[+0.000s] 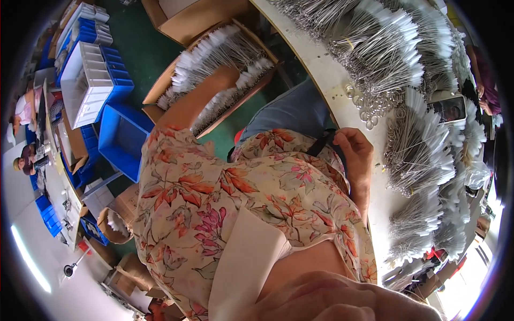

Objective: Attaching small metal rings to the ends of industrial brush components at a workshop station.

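Note:
My left hand [227,78] reaches down into a cardboard box [152,96] on the left. The box holds many thin wire-stemmed brushes [206,59] with white bristle heads, laid in bundles. The back of the hand shows, but its fingers are hidden among the stems. Close to the table's edge, my right hand [354,151] is bent with thumb and fingers closed on a black strap-like thing [320,143] beside my lap. Across the table [321,67], more bundles of the same wire brushes [375,48] lie piled, with loose metal rings [369,109] near them.
A phone [448,110] stands among the bundles on the right. Blue bins [124,140] and a white crate [88,85] stand at the left. Another open carton [203,21] is at the far side. Other people [27,159] are at benches beyond the bins.

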`<action>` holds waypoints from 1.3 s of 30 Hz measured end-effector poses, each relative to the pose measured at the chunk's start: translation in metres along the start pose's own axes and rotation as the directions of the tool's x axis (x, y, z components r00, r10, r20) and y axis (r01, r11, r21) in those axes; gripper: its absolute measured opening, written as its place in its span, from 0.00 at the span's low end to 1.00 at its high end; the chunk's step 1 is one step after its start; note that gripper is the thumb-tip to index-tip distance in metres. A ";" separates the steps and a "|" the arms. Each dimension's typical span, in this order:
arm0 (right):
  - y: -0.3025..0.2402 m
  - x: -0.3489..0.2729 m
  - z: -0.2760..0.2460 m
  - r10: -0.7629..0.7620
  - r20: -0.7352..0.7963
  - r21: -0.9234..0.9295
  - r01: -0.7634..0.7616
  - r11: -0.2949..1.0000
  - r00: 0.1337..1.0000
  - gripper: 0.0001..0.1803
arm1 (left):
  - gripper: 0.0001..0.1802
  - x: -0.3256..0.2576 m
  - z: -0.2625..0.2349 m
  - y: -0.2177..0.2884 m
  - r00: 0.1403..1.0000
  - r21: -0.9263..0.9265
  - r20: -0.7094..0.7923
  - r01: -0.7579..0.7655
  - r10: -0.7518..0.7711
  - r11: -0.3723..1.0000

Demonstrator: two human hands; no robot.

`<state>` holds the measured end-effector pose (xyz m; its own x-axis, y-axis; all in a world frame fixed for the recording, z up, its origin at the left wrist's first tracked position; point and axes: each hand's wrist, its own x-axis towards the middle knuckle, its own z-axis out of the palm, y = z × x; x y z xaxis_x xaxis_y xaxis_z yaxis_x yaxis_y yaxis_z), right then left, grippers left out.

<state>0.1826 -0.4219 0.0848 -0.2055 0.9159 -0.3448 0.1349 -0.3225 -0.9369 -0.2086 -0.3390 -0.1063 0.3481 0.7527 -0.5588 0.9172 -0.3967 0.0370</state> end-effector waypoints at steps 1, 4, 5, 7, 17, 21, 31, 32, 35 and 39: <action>0.000 0.001 0.000 0.046 -0.006 -0.010 -0.046 0.999 0.999 0.06 | 0.12 0.003 0.003 0.011 1.000 0.005 0.006 -0.006 0.006 1.000; -0.005 0.004 0.002 0.009 -0.009 0.034 -0.008 0.999 1.000 0.06 | 0.13 -0.002 -0.003 0.062 0.992 -0.398 -0.115 -0.004 -0.046 0.917; -0.004 0.004 -0.001 0.006 -0.028 0.040 -0.005 0.999 1.000 0.06 | 0.13 -0.010 -0.021 0.077 0.984 -0.535 -0.163 -0.148 0.070 0.832; -0.009 0.005 -0.006 0.010 0.042 0.019 -0.010 1.000 0.999 0.06 | 0.13 -0.017 -0.052 0.093 0.951 -0.669 -0.176 -0.304 0.252 0.678; -0.087 -0.018 -0.105 -0.470 -0.121 -0.053 0.467 0.883 0.874 0.06 | 0.14 -0.010 -0.373 0.127 0.810 -0.779 -0.481 -0.570 0.335 0.260; -0.111 -0.056 -0.170 -0.388 -0.336 -0.130 0.365 0.922 0.858 0.06 | 0.17 0.124 -0.453 0.125 0.836 -0.708 -0.525 -0.533 0.160 0.462; -0.105 -0.011 -0.373 -0.288 -0.598 -0.521 -0.089 0.849 0.748 0.10 | 0.10 0.319 -0.459 0.094 0.871 -0.774 -0.412 -0.180 -0.267 0.607; -0.098 0.010 -0.390 -0.227 -0.590 -0.524 -0.154 0.838 0.774 0.11 | 0.10 0.317 -0.459 0.096 0.874 -0.771 -0.410 -0.178 -0.262 0.611; -0.079 0.061 -0.421 -0.177 -0.582 -0.411 -0.098 0.907 0.794 0.11 | 0.10 0.292 -0.464 0.107 0.847 -0.792 -0.416 -0.158 -0.332 0.589; -0.062 0.118 -0.437 0.034 -0.640 -0.245 -0.246 0.938 0.768 0.11 | 0.09 0.277 -0.465 0.128 0.811 -0.829 -0.431 -0.182 -0.396 0.529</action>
<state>0.5741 -0.1894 0.1271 0.4669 0.8452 -0.2603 0.4141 -0.4690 -0.7801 0.0950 0.0628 0.1288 0.0026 0.9939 -0.1104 0.5824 0.0883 0.8081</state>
